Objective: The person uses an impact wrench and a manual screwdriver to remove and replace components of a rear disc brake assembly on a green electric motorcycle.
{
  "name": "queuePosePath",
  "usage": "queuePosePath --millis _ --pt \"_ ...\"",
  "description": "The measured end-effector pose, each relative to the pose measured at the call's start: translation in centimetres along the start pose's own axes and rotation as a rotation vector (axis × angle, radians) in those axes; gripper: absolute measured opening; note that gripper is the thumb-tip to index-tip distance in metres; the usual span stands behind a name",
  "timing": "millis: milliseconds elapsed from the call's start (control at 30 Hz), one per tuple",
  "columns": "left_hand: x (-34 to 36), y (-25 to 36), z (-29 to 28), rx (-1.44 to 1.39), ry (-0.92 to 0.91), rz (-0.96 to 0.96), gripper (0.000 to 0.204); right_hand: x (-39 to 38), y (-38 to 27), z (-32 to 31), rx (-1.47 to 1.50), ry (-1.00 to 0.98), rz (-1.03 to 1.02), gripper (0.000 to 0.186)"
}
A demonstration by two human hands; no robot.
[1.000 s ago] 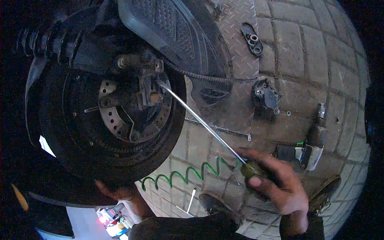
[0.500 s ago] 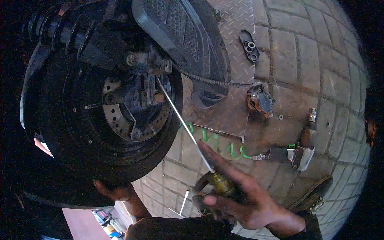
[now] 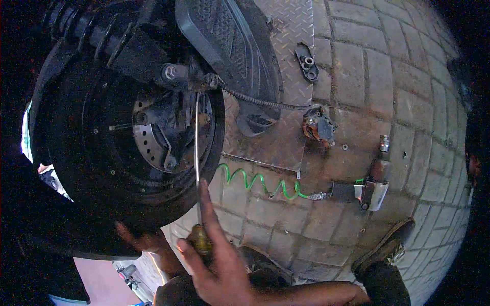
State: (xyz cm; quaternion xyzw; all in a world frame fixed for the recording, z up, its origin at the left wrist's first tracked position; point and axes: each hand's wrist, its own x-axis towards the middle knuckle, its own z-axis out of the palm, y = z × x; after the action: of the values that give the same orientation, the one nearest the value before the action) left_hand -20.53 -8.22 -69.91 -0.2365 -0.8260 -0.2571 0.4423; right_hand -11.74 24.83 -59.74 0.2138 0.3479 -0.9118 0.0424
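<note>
My right hand (image 3: 219,255) grips the yellow-green handle of a long screwdriver (image 3: 197,158), its fingers curled round it and index finger lying along the steel shaft. The shaft now points upward, its tip among the parts of the brake bracket (image 3: 203,119) beside the perforated disc (image 3: 148,140) on a black wheel (image 3: 87,178). My left hand (image 3: 145,237) is at the underside of the tyre, fingers stretched out and partly lost in shadow against the rubber. A coil-over shock (image 3: 87,28) and a bolted mount (image 3: 171,72) sit above the hub.
A brake caliper (image 3: 319,125) hangs on its hose onto paving (image 3: 357,76). A metal bracket (image 3: 307,61) lies on tread plate (image 3: 288,30). An air tool (image 3: 371,194) with green coiled hose (image 3: 258,181), a socket (image 3: 384,143) and a washer (image 3: 345,147) lie right, near my shoes (image 3: 385,239).
My right hand has moved leftward, swinging the screwdriver from diagonal to near vertical with its tip still at the bracket. My left hand stays by the tyre; the view has shifted slightly.
</note>
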Motion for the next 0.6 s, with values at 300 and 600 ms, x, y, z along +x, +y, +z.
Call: queuePosePath --millis 300,600 --pt "-1.2 -1.2 -0.6 0.097 -0.013 0.051 0.066 3.6 -0.5 -0.6 -0.094 -0.079 -0.106 0.081" --pt "0.9 1.8 0.8 0.359 -0.076 0.275 0.074 1.9 -9.5 -10.6 -0.269 -0.174 0.353 0.066"
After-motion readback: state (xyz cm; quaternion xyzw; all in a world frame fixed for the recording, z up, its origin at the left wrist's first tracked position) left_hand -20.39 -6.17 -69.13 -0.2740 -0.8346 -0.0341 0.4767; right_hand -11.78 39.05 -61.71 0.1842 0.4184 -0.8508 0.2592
